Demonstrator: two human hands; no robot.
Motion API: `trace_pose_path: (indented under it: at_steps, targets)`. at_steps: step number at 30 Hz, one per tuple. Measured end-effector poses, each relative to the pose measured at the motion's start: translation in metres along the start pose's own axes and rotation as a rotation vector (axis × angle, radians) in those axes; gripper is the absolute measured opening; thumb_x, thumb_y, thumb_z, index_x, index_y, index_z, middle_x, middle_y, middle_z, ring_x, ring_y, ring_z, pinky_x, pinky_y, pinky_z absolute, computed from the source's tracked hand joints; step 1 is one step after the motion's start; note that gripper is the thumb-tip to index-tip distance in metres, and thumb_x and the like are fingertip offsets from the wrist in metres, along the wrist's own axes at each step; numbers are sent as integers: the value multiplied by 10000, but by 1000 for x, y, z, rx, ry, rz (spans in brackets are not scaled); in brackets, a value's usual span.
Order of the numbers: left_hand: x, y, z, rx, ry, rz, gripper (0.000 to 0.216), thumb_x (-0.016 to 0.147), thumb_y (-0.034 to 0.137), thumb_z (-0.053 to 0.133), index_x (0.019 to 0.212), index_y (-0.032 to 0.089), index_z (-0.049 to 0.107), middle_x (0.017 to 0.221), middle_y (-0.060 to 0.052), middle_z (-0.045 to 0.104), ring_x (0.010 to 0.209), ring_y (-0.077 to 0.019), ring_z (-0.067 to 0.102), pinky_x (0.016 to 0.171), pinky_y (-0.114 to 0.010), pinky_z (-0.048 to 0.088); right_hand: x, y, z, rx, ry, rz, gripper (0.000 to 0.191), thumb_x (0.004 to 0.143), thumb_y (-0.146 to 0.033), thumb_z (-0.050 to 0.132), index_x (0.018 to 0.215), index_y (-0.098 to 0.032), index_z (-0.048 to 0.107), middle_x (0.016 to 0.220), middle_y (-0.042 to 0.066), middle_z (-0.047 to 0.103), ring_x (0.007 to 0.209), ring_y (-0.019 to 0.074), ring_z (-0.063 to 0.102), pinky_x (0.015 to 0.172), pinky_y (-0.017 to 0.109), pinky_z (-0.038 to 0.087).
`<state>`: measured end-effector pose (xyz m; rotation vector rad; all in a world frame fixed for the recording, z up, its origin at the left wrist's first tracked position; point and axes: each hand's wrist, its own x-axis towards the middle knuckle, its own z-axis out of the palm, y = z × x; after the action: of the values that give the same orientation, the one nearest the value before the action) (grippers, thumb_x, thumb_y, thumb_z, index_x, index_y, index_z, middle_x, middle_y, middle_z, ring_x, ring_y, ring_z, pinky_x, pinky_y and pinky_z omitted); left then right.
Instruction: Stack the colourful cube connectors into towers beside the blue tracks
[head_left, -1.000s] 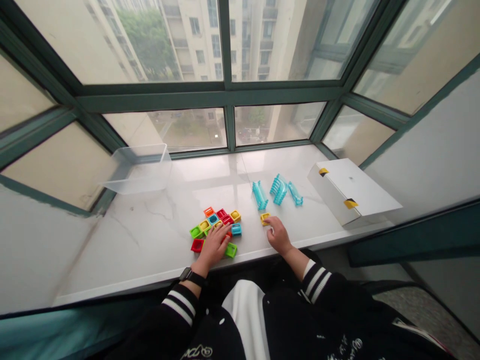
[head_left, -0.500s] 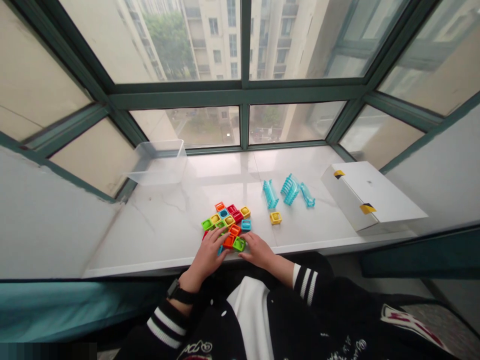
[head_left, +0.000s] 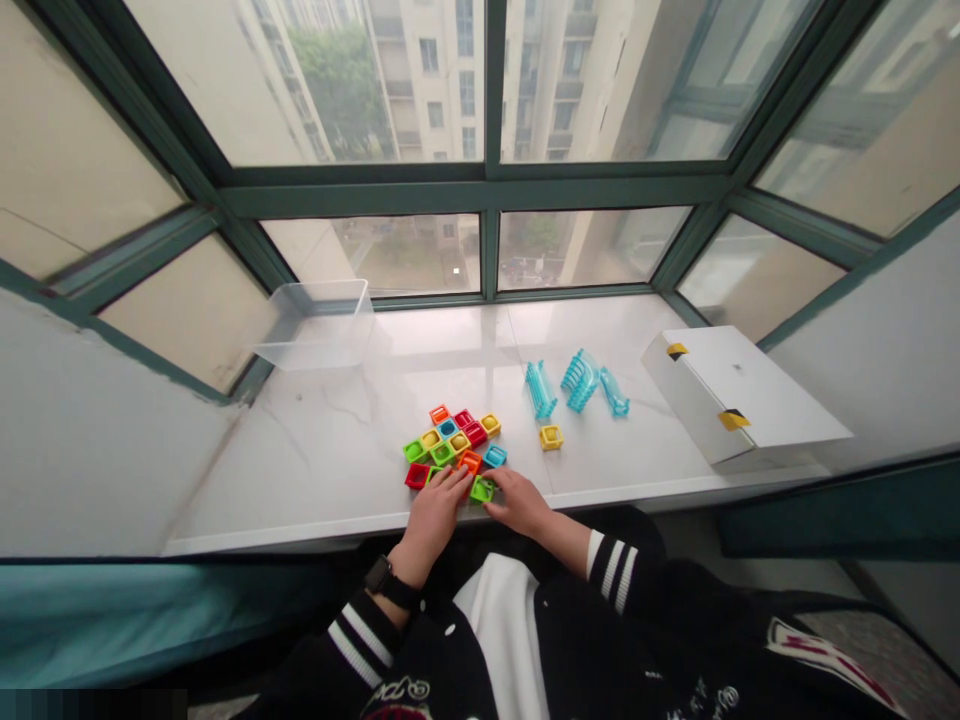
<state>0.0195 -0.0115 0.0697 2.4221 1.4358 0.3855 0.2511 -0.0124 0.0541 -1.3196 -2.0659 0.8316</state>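
No wording can be read with certainty. On the near left of the black varsity jacket (head_left: 592, 640), white script lettering (head_left: 394, 689) curves across the chest, but it is cut off at the bottom edge and only loosely shaped letters show. More small white script (head_left: 694, 695) sits on the near right of the jacket, too blurred to read. A red-and-white sleeve patch (head_left: 825, 655) is also illegible. The white box (head_left: 739, 385) bears yellow-and-black tape strips (head_left: 733, 419) with no legible wording. Any marks on the coloured plastic blocks (head_left: 442, 453) are too small to tell.

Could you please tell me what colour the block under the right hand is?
That plastic block is green, shown best in the head view.
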Motion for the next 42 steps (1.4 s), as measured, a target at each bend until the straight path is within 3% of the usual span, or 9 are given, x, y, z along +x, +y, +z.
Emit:
trace_pose_path:
  at_steps: [4, 9, 13, 17, 21, 25, 31, 35, 42]
  targets:
    - [1, 0, -2, -8, 18, -3, 648, 902, -16, 488, 1468, 266, 629, 1517, -25, 641, 1443, -276, 542, 1201, -492, 484, -8, 10, -10, 89, -30, -20, 460, 809, -167, 779, 1244, -244, 653, 1133, 56, 716, 973, 218, 691, 887, 352, 576]
    - [5, 14, -14, -95, 102, 5, 517, 928, 50, 531, 1390, 237, 671, 1445, -82, 681, 1406, -313, 560, 1199, -553, 464, -15, 17, -30, 143, 84, -57, 464, 843, -175, 746, 1290, -249, 642, 1149, 69, 691, 1026, 227, 662, 923, 374, 569]
    - [13, 43, -18, -441, 178, -106, 330, 994, 307, 610, 1309, 233, 671, 1330, -119, 697, 1202, -284, 683, 1066, -499, 569, -15, 8, -44, 94, 178, -115, 447, 878, -217, 747, 1313, -263, 655, 1132, 79, 657, 1086, 256, 639, 1000, 431, 549]
    - [25, 67, -8, -906, 89, -316, 455, 894, 411, 749, 1283, 213, 621, 1283, -130, 709, 969, -245, 761, 865, -424, 646, -10, -8, -47, 53, 188, -183, 513, 906, -196, 710, 1402, -286, 619, 1191, 99, 645, 1125, 271, 630, 1018, 455, 556]
    - [30, 72, 1, -1111, 78, -360, 516, 821, 411, 825, 1237, 205, 599, 1161, -104, 749, 981, -252, 765, 901, -433, 632, -5, -21, -51, 7, 113, -266, 649, 870, -115, 674, 1480, -309, 563, 1257, 106, 658, 1174, 285, 625, 1047, 483, 550]
    - [29, 66, 1, -1203, 128, -357, 496, 821, 429, 819, 1204, 210, 591, 1174, -100, 748, 1052, -254, 754, 960, -439, 610, -4, -28, -66, 10, 84, -350, 618, 881, -175, 703, 1470, -304, 568, 1304, 113, 644, 1220, 294, 608, 1084, 503, 530]
    - [31, 64, 0, -1323, 124, -336, 579, 787, 380, 846, 1278, 213, 588, 1246, -114, 741, 1129, -266, 741, 1047, -467, 576, -6, -20, -75, 174, 134, -173, 639, 909, -147, 619, 1519, -280, 482, 1357, 119, 608, 1196, 259, 620, 964, 425, 595]
    - [35, 73, 11, -1410, 103, -312, 601, 766, 335, 862, 1293, 209, 602, 1268, -121, 736, 1162, -281, 732, 1050, -474, 582, -11, -8, -74, 209, 105, -99, 523, 916, -195, 667, 1424, -254, 558, 1255, 98, 651, 1008, 210, 674, 906, 393, 608]
    - [48, 92, 22, -1522, -14, -316, 601, 739, 295, 894, 1279, 207, 647, 1342, -139, 716, 1201, -295, 719, 1073, -479, 565, -29, 8, -91, 169, 124, -20, 409, 864, -233, 761, 1250, -244, 628, 1133, 65, 672, 932, 197, 680, 824, 352, 603]
